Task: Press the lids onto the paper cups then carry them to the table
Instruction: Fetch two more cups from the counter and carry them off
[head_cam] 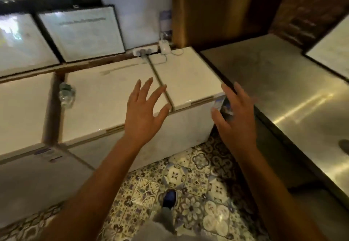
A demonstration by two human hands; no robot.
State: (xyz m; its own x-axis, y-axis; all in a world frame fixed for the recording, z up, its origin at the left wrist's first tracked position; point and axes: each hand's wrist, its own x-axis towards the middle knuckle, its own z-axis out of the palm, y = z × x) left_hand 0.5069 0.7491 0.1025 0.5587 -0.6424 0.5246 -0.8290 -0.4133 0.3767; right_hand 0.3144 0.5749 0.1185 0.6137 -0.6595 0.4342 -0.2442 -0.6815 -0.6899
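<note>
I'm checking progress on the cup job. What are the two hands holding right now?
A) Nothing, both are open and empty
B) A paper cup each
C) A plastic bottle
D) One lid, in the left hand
A: the left hand and right hand are raised with fingers spread, empty, in front of the white chest freezer; no cups show.

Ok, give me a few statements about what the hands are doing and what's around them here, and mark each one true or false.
1. Both the left hand and the right hand are empty, fingers spread. True.
2. A paper cup with a lid stands on the steel counter. False: no cup or lid shows anywhere.
3. A clear plastic bottle sits in the gap between two white chest freezers. True.
4. The floor is plain grey concrete. False: it is patterned tile.
5. A power strip lies behind the freezers. True.
</note>
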